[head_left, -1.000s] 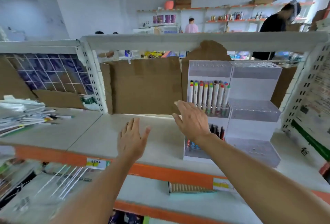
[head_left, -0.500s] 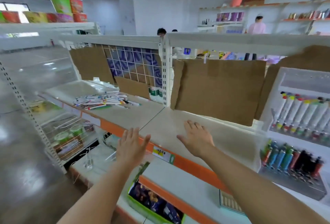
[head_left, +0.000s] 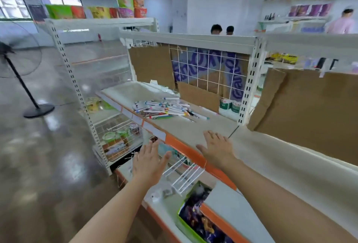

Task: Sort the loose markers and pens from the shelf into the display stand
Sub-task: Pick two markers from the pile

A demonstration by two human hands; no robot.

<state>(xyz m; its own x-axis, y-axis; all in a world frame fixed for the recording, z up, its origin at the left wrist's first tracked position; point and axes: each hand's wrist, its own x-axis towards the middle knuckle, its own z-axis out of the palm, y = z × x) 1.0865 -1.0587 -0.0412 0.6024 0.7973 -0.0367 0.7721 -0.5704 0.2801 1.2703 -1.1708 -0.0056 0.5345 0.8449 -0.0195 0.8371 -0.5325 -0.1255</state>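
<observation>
Shop shelf [head_left: 195,126] before us, loose markers and pens [head_left: 164,108] heaped on it, our left hand [head_left: 149,163] and right hand [head_left: 217,148] nearer than the heap, fingers straight, holding nothing

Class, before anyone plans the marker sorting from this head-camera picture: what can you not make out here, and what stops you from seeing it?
- Display stand: not in the head view; it lies beyond the frame's edge.
- Pile of markers and pens: overlapping and too small to count or tell pens from markers.
- Orange price strip: its labels are too blurred to read.
- Left hand and right hand: palms face away, though both look flat and empty.
</observation>
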